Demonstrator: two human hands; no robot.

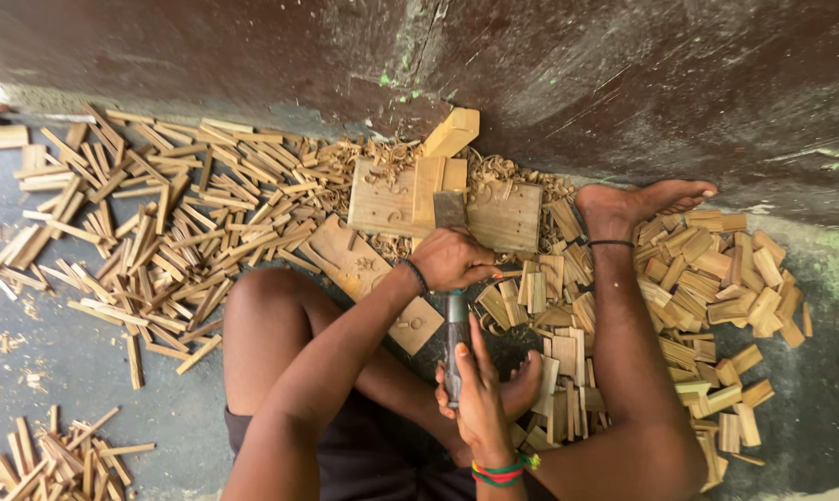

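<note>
I sit on the floor with my legs drawn around a flat wooden board (505,221). A small upright wood block (428,188) stands on the board, and the grey blade (450,209) of a chopping knife rests against it. My left hand (452,259) is closed over the knife just below the blade. My right hand (480,390) wraps the dark handle (456,327) lower down, with its fingers loosely curled. A second pale block (453,132) leans on the wall behind the board.
Thin split wood sticks (173,218) lie heaped to the left, with a smaller pile (48,459) at the lower left. Short flat wood pieces (716,278) cover the floor on the right by my foot (642,199). Curly shavings (382,158) ring the board. A dark wall (531,74) runs behind.
</note>
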